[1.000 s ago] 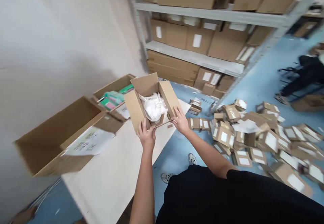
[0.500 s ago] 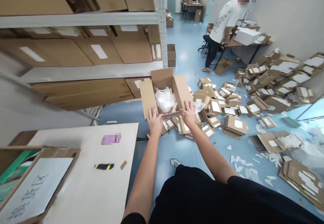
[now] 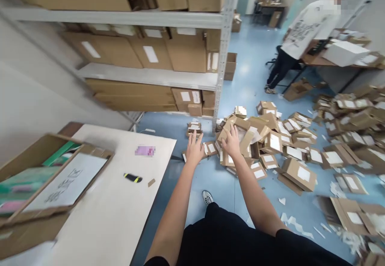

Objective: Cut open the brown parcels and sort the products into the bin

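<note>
Both my hands stretch forward over the floor, holding nothing. My left hand has its fingers spread, and from my viewpoint a small labelled carton lies just beyond it. My right hand is open too, its fingers apart in front of a heap of cardboard boxes. Whether its fingertips touch any box there I cannot tell. On the white table to my left lie a black and yellow box cutter, a blurred-out purple item and a cardboard scrap.
Metal shelving with large cartons stands ahead on the left. A box with a paper sign sits on the table's left. A person in a white shirt stands by a far desk. Boxes and paper scraps litter the floor at right.
The open carton with white wrapping inside has left my hands, which have let go and spread. My view has turned left, shifting the scene to the right.
</note>
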`<state>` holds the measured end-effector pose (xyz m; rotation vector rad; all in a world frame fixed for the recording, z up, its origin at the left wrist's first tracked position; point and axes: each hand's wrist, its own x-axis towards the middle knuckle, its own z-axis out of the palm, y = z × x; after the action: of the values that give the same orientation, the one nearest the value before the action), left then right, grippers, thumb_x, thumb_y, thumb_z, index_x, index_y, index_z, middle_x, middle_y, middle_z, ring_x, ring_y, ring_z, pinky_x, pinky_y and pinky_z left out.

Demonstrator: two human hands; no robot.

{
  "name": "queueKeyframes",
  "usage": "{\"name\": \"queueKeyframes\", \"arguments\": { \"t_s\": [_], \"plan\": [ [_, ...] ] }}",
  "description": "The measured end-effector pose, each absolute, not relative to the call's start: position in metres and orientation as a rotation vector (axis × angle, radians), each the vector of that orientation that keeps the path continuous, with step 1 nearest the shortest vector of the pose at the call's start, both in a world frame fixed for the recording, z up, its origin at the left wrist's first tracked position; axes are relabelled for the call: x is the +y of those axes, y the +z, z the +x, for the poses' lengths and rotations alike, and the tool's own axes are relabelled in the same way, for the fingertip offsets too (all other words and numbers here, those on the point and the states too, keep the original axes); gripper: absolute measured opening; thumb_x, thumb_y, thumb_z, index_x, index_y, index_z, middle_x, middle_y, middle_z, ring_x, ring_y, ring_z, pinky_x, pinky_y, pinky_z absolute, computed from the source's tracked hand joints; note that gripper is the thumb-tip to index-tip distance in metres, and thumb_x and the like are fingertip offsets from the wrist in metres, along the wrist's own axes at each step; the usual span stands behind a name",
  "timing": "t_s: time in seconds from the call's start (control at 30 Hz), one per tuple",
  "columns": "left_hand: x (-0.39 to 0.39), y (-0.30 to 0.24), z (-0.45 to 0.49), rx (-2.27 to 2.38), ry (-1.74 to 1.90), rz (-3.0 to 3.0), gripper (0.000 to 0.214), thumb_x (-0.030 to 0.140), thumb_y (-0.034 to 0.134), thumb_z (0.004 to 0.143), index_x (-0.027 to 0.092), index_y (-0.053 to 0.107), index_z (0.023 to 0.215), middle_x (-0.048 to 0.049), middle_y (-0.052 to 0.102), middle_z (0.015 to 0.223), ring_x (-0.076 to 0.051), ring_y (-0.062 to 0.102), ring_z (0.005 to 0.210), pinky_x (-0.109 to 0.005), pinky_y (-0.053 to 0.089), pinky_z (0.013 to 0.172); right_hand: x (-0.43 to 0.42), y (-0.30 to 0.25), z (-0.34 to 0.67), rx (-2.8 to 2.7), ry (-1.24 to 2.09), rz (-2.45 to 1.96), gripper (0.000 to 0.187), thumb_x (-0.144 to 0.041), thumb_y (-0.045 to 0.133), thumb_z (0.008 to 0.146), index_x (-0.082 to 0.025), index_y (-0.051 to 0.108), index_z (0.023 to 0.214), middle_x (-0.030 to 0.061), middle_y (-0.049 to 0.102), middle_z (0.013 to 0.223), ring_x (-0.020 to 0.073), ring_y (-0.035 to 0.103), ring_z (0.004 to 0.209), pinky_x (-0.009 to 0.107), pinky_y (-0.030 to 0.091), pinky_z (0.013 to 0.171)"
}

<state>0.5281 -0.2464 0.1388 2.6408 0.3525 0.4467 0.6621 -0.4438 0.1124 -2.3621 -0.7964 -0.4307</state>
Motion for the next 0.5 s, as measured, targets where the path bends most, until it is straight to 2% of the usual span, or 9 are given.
{"name": "queueKeyframes", "arguments": {
  "t_s": [0.1,0.23,0.5],
  "plan": [
    [-0.212,0.14,0.479,0.546,0.486,2.614,0.064,0.019,0.058,0.096,0.024,0.046,0.159,-0.0093,0.023,0.176,-0.032,0.027,0.16,-0.051,0.033,0.13,-0.376,0.123,0.646,-1.036,-0.329,-2.221,0.06,-0.026,0.057,0.095,-0.022,0.05,0.154,0.0124,0.02,0.175,0.0391,0.014,0.162,0.066,0.033,0.123],
    [-0.177,0.15,0.393,0.852,0.558,2.568,0.066,0.02,0.059,0.096,0.025,0.044,0.16,-0.009,0.024,0.176,-0.034,0.026,0.161,-0.055,0.032,0.13,-0.284,0.138,0.594,-1.326,-0.16,-2.03,0.064,-0.027,0.056,0.096,-0.025,0.046,0.159,0.0086,0.015,0.177,0.039,0.01,0.163,0.066,0.028,0.126],
    [-0.176,0.166,0.162,1.508,0.819,2.326,0.063,0.023,0.057,0.098,0.026,0.044,0.16,-0.01,0.032,0.173,-0.034,0.025,0.161,-0.057,0.032,0.128,-0.176,0.16,0.378,-1.848,0.109,-1.577,0.066,-0.026,0.058,0.095,-0.025,0.046,0.16,0.0076,0.016,0.177,0.0381,0.013,0.162,0.065,0.026,0.128]
  ]
}}
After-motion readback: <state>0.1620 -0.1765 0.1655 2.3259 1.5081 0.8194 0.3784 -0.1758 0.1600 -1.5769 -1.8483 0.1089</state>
